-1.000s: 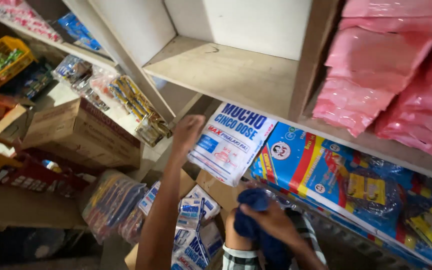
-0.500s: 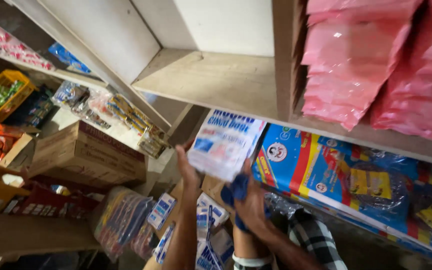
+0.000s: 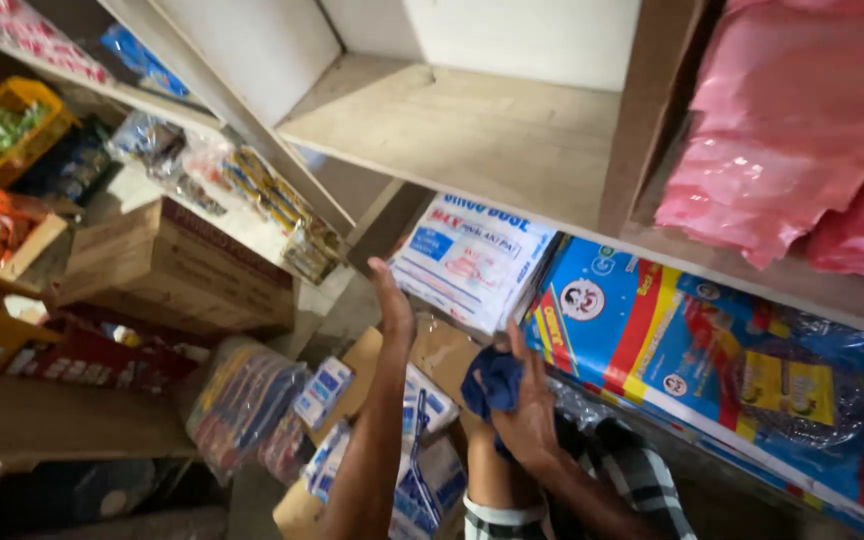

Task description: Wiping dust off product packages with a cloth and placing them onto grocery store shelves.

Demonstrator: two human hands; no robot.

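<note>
1. Wooden shelves (image 3: 492,140) fill the view; pink bags (image 3: 802,130) are stacked at 2 o'clock.
2. Left hand (image 3: 392,300), fingers flat and spread, is pressed against a white packet stack (image 3: 472,262) at centre, under the shelf.
3. Right hand (image 3: 527,415) is closed round a blue cloth (image 3: 490,380) at 6 o'clock, just below the stack.

This is a small shop: wooden shelves (image 3: 512,150) at top hold pink packets (image 3: 802,130) at upper right, blue packets (image 3: 712,350) below, and cartons (image 3: 182,265) at left.
</note>
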